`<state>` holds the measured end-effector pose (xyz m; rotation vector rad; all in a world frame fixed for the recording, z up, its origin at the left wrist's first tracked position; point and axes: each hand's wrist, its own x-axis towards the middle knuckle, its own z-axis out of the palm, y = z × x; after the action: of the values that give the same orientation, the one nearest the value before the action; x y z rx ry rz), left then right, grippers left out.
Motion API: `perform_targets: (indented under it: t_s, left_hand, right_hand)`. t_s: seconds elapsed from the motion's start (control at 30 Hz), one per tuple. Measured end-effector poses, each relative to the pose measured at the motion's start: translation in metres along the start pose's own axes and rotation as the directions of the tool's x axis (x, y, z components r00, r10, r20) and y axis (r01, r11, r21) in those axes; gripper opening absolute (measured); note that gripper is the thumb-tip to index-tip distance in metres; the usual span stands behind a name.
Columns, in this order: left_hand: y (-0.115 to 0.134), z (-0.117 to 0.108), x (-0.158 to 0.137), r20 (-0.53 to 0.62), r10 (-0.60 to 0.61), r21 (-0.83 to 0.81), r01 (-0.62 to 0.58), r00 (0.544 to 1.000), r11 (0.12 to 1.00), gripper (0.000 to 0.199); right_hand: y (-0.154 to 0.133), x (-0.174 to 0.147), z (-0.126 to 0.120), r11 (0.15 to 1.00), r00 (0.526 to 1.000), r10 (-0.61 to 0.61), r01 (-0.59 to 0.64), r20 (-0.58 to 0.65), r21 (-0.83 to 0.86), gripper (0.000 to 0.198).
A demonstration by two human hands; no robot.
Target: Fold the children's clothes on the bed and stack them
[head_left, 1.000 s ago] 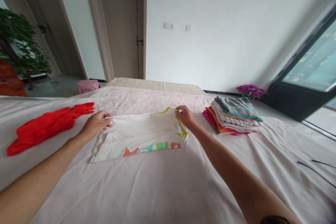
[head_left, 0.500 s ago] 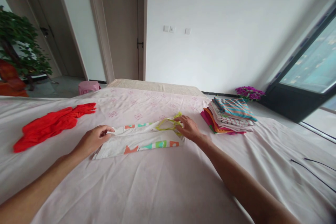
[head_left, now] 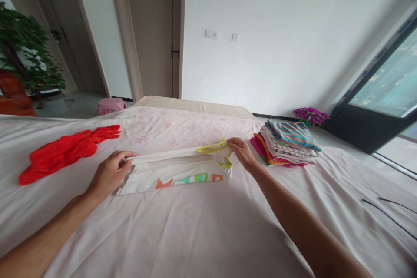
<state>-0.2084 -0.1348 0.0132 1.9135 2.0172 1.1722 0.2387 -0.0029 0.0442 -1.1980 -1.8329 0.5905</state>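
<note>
A white tank top with yellow-green trim and an orange, teal and green print lies in front of me, partly folded lengthwise. My left hand pinches the far edge at its left end. At the opposite end, my right hand is closed on the trimmed edge, fingertips together. Between both hands the far edge is stretched and slightly raised, while the printed near part rests on the bed sheet.
Crumpled red clothing lies to the left. A stack of folded clothes sits just right of my right hand. Purple flowers, a pink stool and a leafy plant stand beyond. Dark cords lie at right.
Both hands have lifted the far edge of the tank top and pulled it straight between them. The print along that edge has turned out of sight.
</note>
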Motion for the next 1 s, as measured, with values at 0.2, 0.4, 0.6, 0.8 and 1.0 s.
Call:
perform_targets:
  t_s: [0.2,0.4,0.6,0.8,1.0]
  left_hand:
    - [-0.003,0.004,-0.004,0.041,0.078,0.109,-0.082,0.996,0.991,0.019]
    - [0.010,-0.004,-0.012,0.119,0.069,0.355,-0.108,0.990,0.928,0.015]
    - [0.018,-0.005,-0.014,0.154,0.360,0.412,-0.391,0.920,0.823,0.024]
    - [0.018,-0.002,-0.013,0.179,0.459,0.343,-0.493,0.870,0.799,0.021]
    - [0.021,-0.009,-0.013,0.215,0.397,0.370,-0.451,0.892,0.812,0.010]
  right_hand:
    - [0.008,-0.020,-0.004,0.998,0.995,0.055,-0.059,0.089,0.036,0.027]
    - [0.008,-0.024,-0.011,0.979,0.976,0.032,0.013,0.217,-0.204,0.027]
    - [-0.017,-0.034,-0.005,0.891,0.928,-0.224,0.319,0.298,-0.324,0.035]
    - [-0.035,-0.045,0.005,0.790,0.919,-0.217,0.363,0.329,-0.494,0.026]
    - [-0.031,-0.049,-0.011,0.831,0.914,-0.183,0.341,0.362,-0.440,0.020]
